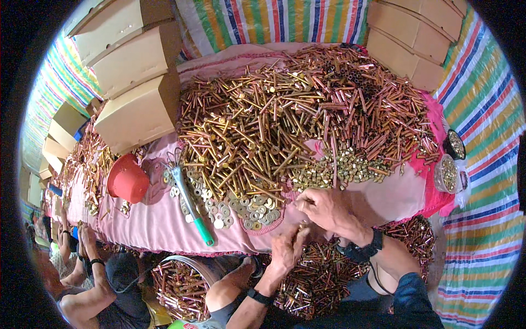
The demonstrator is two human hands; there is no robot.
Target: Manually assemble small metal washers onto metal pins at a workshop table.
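Note:
My left hand (287, 248) is closed in a pinch at the table's near edge, its fingertips pressed on something too small to name. Just above and to its right, my right hand (327, 209) has its fingers curled together; whatever they hold is hidden. The two hands are close but apart. Behind the right hand lies a heap of small brass-coloured nuts (350, 169). Flat round washers (255, 213) are spread left of the hands. Farther back is a big pile of long gold-coloured bolts (246, 140), with copper-toned metal sleeves (372, 115) to the right.
A green-handled metal tool (192, 205) and a red plastic pot (127, 178) are on the pink cloth (164, 219). Cardboard boxes (137, 112) stack at left. Clear tubs (448, 174) sit at right. Below stands a bucket of assembled bolts (181, 285); a co-worker's arm (93, 296) is at left.

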